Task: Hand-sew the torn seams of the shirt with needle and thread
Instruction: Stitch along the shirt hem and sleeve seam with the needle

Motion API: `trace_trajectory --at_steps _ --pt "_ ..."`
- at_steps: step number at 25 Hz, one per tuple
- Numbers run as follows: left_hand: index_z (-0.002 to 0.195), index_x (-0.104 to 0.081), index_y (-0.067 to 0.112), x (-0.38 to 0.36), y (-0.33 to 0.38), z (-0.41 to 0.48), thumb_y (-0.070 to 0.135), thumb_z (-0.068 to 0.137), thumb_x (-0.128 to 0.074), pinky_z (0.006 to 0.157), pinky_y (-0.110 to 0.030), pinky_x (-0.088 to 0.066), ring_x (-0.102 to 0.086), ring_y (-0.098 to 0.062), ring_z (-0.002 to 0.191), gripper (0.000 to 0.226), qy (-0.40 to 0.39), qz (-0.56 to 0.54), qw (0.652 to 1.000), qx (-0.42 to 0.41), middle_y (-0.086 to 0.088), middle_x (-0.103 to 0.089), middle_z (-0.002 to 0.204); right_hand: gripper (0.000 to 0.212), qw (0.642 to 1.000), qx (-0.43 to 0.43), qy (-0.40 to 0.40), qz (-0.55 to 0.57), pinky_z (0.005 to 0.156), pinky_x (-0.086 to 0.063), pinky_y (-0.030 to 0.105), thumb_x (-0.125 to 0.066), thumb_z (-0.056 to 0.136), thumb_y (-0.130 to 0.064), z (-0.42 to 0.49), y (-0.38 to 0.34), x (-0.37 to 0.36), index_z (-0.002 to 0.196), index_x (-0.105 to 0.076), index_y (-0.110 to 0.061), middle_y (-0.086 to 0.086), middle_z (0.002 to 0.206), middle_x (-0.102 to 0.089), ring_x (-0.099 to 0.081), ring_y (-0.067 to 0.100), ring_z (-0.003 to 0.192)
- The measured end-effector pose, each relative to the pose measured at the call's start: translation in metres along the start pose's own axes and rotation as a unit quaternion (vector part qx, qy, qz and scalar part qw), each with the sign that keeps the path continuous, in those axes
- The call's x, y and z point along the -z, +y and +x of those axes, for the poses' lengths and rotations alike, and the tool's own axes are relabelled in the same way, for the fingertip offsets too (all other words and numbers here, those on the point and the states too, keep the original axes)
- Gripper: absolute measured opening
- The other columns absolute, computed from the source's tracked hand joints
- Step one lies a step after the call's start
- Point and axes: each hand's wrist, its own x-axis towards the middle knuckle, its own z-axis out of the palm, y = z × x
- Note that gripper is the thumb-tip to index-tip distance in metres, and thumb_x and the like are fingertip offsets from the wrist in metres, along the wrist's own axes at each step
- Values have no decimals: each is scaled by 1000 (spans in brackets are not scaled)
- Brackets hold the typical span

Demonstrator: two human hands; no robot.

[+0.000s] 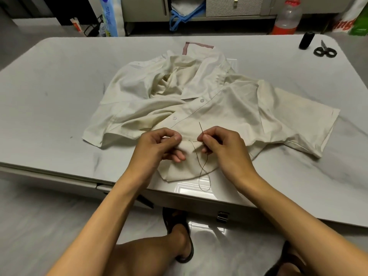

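A crumpled cream shirt (199, 100) with white buttons lies spread over the middle of the white table (59, 96). My left hand (159, 145) pinches a fold of the shirt's lower hem between thumb and fingers near the table's front edge. My right hand (221, 145) pinches a thin needle (201, 128), whose tip points up and away from the cloth. Dark thread (203, 172) runs from the needle down across the hem and loops onto the tabletop. The two hands are close together, a few centimetres apart over the same fold.
A black thread spool (306, 40) and black-handled scissors (325, 50) sit at the table's far right corner. Beyond the table stand a red-labelled plastic bottle (286, 16), bags and cabinets. My legs and sandalled feet (182, 238) are below the front edge.
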Motion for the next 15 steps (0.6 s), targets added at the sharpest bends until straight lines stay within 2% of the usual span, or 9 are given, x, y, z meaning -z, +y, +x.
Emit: trace_trajectory --at_steps 3,6,10,15 --pt "88 -62 1 0 1 -1 6 96 -58 53 -20 -52 -64 -19 51 10 -5 -21 999 24 -16 -67 61 17 1000 10 9 -21 74 -51 27 -59 94 -15 -3 -2 1 83 -71 -19 -6 71 -68 -64 5 70" --pt "89 -62 1 0 3 -2 9 97 -58 53 -19 -53 -65 -19 52 12 -11 -34 999 32 -17 -68 63 13 991 93 50 -87 70 -46 18 -60 94 -12 -13 -8 4 87 -69 -15 -11 78 -65 -62 5 73" --pt "88 -62 3 -2 5 -4 11 97 -57 55 -20 -53 -67 -21 56 13 -22 -39 999 30 -19 -69 66 13 984 105 -39 -136 65 -43 15 -59 94 -12 -27 -13 0 88 -69 -18 -7 63 -64 -61 9 66" --pt "90 -62 3 0 5 -5 11 97 -57 53 -20 -51 -68 -20 59 12 -25 -31 999 22 -20 -68 70 17 985 78 -55 -144 63 -36 11 -58 92 -12 -24 -13 -2 89 -73 -20 -7 55 -59 -57 7 64"
